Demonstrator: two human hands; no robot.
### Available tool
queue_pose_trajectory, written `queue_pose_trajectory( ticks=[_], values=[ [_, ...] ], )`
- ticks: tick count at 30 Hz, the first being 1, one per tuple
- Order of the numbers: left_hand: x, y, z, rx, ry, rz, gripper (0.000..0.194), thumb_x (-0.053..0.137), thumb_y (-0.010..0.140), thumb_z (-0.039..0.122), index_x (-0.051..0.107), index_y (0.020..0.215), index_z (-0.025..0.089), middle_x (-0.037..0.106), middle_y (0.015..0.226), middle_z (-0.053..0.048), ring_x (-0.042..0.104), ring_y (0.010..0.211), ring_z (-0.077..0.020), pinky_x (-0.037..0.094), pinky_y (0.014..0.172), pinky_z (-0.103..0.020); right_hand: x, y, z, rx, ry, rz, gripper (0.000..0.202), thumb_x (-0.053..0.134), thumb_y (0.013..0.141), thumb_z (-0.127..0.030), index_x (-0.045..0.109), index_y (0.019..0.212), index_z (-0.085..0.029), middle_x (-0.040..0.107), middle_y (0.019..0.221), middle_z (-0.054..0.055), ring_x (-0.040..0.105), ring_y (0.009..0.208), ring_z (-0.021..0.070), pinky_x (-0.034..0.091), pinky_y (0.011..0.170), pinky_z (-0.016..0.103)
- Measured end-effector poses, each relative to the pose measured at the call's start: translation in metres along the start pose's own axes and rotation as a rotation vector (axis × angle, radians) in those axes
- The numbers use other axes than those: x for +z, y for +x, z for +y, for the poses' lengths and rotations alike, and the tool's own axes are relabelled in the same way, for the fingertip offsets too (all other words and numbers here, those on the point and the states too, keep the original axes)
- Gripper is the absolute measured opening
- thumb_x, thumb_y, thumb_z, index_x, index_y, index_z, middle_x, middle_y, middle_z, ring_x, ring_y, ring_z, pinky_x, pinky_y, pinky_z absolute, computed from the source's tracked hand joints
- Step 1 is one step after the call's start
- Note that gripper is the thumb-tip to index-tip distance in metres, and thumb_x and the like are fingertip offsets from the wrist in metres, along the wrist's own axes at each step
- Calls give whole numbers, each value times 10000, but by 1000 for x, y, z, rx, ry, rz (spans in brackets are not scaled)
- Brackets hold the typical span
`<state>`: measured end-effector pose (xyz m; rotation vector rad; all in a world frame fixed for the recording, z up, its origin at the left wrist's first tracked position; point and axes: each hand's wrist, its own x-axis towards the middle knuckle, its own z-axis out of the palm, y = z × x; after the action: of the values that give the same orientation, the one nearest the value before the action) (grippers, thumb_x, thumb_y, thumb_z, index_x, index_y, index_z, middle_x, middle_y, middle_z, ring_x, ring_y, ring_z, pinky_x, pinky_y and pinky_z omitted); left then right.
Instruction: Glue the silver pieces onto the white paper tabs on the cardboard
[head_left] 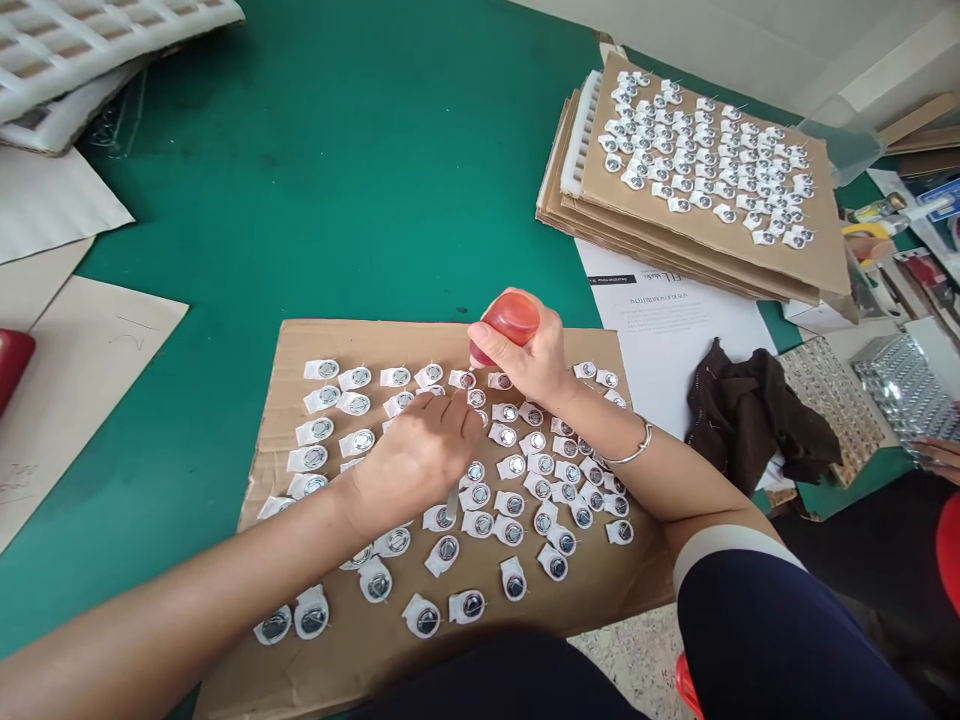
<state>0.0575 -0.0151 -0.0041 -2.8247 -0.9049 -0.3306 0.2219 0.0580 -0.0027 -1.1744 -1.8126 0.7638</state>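
Observation:
My right hand (536, 350) is wrapped round a shiny red-orange squeeze bulb (513, 318), held over the far edge of a cardboard sheet (465, 675). Whether the bulb has a nozzle is hidden by my fingers. Just left of it, my left hand (424, 450) is closed in a pinch above the sheet. From under that hand sticks the pale flat end of a slim tool (452, 503); its other end is mostly hidden. Small round metallic discs on white tabs (448, 550) lie in rough rows on the cardboard, some covered by my hands.
A stack of cardboard sheets (705, 240) bearing similar discs stands at the back right. Brown cloth (757, 415) and a tray of small parts (832, 405) lie at right. White foam grids (112, 45) and paper sheets (82, 370) are at left. Another person's hand (941, 458) shows at far right.

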Motion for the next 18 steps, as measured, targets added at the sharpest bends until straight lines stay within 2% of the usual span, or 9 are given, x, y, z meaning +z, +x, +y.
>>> queue_pose_trajectory(
  ticks=[9, 18],
  values=[
    [-3, -1, -4, -1, -13, -62, 194, 461, 734, -23, 573, 813, 113, 604, 781, -98, 567, 677, -209, 486, 586, -331, 1, 0, 3, -54, -38, 38, 365, 610, 761, -541, 443, 658, -232, 464, 630, -20, 433, 568, 125, 447, 604, 315],
    [-1, 1, -4, 17, -34, 7, 193, 440, 741, -28, 576, 802, 94, 587, 739, -108, 558, 663, -216, 474, 562, -337, -2, 2, 2, -46, -73, 14, 406, 598, 751, -579, 422, 635, -231, 464, 614, -20, 427, 570, 127, 447, 614, 315]
  ],
)
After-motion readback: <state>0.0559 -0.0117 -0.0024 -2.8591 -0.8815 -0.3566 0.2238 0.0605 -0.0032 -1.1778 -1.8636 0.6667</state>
